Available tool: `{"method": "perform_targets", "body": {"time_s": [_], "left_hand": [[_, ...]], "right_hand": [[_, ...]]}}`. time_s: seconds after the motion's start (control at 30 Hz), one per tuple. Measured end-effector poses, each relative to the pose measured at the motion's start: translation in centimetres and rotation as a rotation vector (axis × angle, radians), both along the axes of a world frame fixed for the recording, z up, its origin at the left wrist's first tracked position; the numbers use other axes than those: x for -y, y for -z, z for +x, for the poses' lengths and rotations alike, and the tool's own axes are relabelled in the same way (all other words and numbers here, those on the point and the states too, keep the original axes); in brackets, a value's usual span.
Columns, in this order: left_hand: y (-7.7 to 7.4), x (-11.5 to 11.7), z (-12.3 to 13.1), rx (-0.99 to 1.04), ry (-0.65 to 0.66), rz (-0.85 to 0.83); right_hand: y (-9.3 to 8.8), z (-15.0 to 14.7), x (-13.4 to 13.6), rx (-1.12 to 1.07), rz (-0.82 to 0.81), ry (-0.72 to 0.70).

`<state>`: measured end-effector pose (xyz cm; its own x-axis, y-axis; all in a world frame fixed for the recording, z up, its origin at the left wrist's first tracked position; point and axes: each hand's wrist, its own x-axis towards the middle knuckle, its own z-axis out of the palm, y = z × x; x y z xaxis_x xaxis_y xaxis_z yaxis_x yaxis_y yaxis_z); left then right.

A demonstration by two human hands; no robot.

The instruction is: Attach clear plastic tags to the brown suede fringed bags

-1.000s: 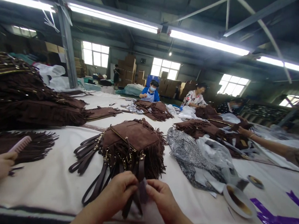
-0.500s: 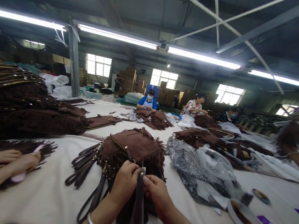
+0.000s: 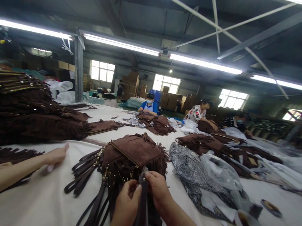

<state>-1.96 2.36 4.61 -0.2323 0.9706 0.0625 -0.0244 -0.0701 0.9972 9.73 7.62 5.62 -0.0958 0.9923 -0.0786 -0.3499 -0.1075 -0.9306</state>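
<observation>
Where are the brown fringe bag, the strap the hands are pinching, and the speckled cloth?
brown fringe bag (image 3: 138,151): head view, on its flat suede top.
strap (image 3: 143,209): head view, on the dark band below the fingers.
speckled cloth (image 3: 187,165): head view, on its middle folds.

We see a matt brown suede fringed bag (image 3: 133,151) with small shiny metal fittings, and smooth dark leather straps (image 3: 95,201) with a slight sheen, on the white cloth table cover (image 3: 44,208). Toward its right edge lies crinkled glossy clear plastic wrap (image 3: 218,167).
</observation>
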Motion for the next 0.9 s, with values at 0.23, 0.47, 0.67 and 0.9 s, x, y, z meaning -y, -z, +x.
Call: {"method": "perform_targets", "body": {"time_s": [0.23, 0.47, 0.67, 0.9], "left_hand": [[1.4, 1.7, 1.6, 0.288, 0.330, -0.274], [0.7, 2.5, 2.2, 0.331, 0.375, -0.321], [0.6, 3.6, 1.5, 0.357, 0.467, -0.336], [-1.2, 2.3, 1.4, 0.527, 0.424, -0.304]], "right_hand": [[-1.1, -1.2, -1.3, -0.221, -0.075, -0.022], [-2.9, -0.8, -1.8, -0.298, -0.139, -0.081], [-2.4, 0.0, -1.2, -0.144, -0.072, -0.084], [-1.3, -0.2, 1.2, 0.058, 0.049, -0.069]]}}
